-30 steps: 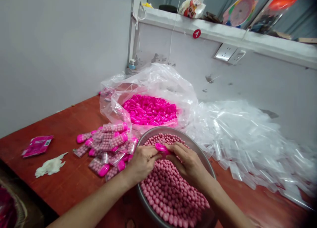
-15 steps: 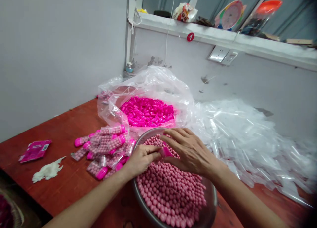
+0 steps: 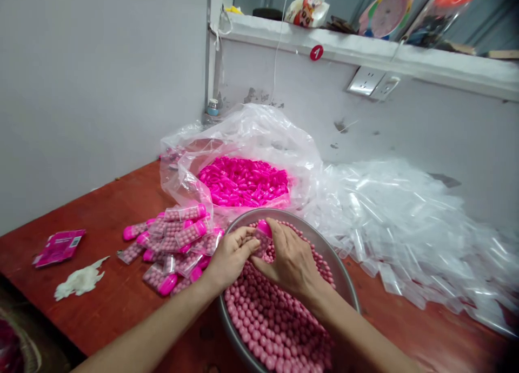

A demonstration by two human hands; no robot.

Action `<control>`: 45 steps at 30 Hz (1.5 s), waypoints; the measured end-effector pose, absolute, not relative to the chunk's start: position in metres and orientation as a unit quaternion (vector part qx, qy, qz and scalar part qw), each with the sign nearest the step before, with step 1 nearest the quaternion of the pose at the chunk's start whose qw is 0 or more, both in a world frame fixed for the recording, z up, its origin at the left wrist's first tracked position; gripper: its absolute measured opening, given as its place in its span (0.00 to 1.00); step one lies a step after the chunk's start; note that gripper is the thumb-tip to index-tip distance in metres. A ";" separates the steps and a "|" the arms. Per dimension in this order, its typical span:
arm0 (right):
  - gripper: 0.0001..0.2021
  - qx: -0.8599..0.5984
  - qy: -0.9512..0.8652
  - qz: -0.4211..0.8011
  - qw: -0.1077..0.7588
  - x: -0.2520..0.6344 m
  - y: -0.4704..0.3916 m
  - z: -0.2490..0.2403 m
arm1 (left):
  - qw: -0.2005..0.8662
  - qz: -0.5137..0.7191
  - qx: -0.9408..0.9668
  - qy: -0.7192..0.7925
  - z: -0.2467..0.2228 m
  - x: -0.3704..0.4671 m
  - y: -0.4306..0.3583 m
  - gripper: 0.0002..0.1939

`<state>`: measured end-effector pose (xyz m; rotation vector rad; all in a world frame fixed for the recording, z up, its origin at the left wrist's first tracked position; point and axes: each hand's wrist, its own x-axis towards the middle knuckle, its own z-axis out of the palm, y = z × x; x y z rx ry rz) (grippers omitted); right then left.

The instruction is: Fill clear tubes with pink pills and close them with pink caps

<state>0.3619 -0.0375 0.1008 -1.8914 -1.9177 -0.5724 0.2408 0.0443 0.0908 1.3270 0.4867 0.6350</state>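
Over a metal bowl (image 3: 352,286) of pink beads (image 3: 259,319), my two hands meet around one small clear tube (image 3: 263,245) with a bright pink cap (image 3: 264,228). My left hand (image 3: 232,254) pinches the tube from its left side. On the right, my right hand (image 3: 290,257) has its fingers round the capped end and its thumb low by the tube. Pink beads show through the clear wall. Left of the bowl lies a heap of filled, pink-capped tubes (image 3: 178,243).
Behind the bowl, a clear plastic bag (image 3: 259,124) holds loose pink caps (image 3: 243,181). A large pile of clear empty tubes (image 3: 397,216) lies to the right. A pink packet (image 3: 59,247) and a white scrap (image 3: 81,280) rest on the red table (image 3: 117,211).
My right hand has closed in from a looser, spread pose onto the capped end of the tube. The pink cap now shows upright on top. The view has shifted slightly.
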 end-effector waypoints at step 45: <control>0.14 -0.626 -0.652 0.215 0.370 0.400 -0.057 0.120 | 0.772 0.172 0.596 0.141 0.090 0.249 0.056 0.17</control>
